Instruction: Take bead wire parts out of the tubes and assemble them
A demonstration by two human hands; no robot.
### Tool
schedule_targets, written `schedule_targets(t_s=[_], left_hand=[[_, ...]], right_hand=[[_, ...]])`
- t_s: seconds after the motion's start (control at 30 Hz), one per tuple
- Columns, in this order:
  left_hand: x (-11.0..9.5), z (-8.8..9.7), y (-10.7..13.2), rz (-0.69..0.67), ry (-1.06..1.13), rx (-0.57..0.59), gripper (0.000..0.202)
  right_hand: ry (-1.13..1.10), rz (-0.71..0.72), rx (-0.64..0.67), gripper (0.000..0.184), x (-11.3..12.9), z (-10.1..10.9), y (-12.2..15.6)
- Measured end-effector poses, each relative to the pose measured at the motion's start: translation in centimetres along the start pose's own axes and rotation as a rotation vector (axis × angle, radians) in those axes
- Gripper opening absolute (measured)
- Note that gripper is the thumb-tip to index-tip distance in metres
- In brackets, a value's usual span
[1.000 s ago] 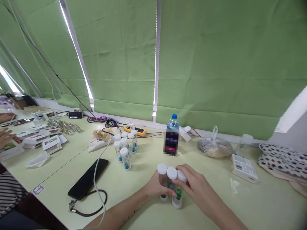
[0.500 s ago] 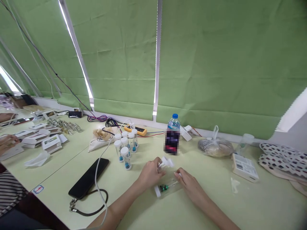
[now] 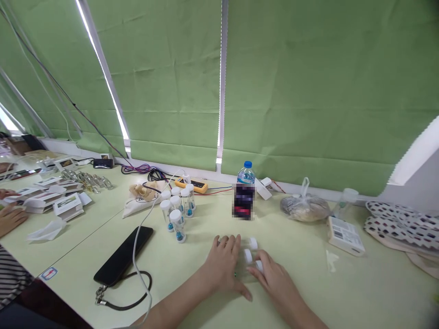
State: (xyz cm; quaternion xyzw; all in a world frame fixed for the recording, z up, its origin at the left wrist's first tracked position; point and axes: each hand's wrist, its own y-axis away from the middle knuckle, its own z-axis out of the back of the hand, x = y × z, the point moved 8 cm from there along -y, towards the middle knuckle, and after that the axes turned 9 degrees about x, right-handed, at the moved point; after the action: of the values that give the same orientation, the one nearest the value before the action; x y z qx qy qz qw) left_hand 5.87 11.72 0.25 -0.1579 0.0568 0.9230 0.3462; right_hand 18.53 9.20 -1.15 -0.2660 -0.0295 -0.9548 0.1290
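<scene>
Several clear tubes with white caps (image 3: pixel 253 243) lie side by side on the table in front of me, caps toward the right. My left hand (image 3: pixel 224 262) spreads over the tubes with its fingers stretched out and its thumb apart. It covers most of their length; only a speck of green shows beside it. At the nearest tube, my right hand (image 3: pixel 274 276) has its thumb and fingers around the white cap (image 3: pixel 259 265). What is inside these tubes is mostly hidden.
Upright capped tubes (image 3: pixel 177 226) with blue pieces stand left, near a phone (image 3: pixel 123 256) with a strap and a white cable. Behind are a bottle (image 3: pixel 246 173), a yellow meter (image 3: pixel 192 184) and a tied bag (image 3: pixel 304 208). At far left, another person's hands (image 3: pixel 12 219) are near small boxes.
My left hand has lowered from holding a raised clear tube to lying spread over the tubes. My right hand has moved slightly nearer me, onto a cap. The tubes' caps now point right.
</scene>
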Motion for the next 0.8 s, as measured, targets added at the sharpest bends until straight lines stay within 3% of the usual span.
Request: schedule_targets(t_s=[0.1, 0.27, 0.33, 0.53, 0.6, 0.67, 0.8], left_hand=[[0.2, -0.7, 0.2, 0.042, -0.035, 0.027, 0.124], [-0.2, 0.0, -0.1, 0.014, -0.073, 0.023, 0.109], [-0.4, 0.3, -0.2, 0.009, -0.083, 0.035, 0.105], [-0.6, 0.3, -0.1, 0.009, -0.110, 0.044, 0.100], [-0.6, 0.3, -0.2, 0.004, -0.120, 0.035, 0.101], [-0.5, 0.3, -0.3, 0.002, -0.133, 0.034, 0.101], [-0.3, 0.4, -0.5, 0.003, -0.140, 0.042, 0.103]], right_hand=[[-0.001, 0.061, 0.047, 0.026, 1.1, 0.3, 0.3], [-0.028, 0.166, 0.139, 0.021, 2.3, 2.1, 0.7], [-0.017, 0.180, 0.165, 0.016, 2.0, 2.3, 0.7], [0.057, 0.216, 0.166, 0.036, 0.7, 1.0, 0.3], [0.084, 0.218, 0.152, 0.034, 0.1, 1.2, 0.2], [0.115, 0.192, 0.120, 0.026, -1.0, 2.4, -0.2], [0.173, 0.116, 0.024, 0.025, -4.4, 6.7, -0.9]])
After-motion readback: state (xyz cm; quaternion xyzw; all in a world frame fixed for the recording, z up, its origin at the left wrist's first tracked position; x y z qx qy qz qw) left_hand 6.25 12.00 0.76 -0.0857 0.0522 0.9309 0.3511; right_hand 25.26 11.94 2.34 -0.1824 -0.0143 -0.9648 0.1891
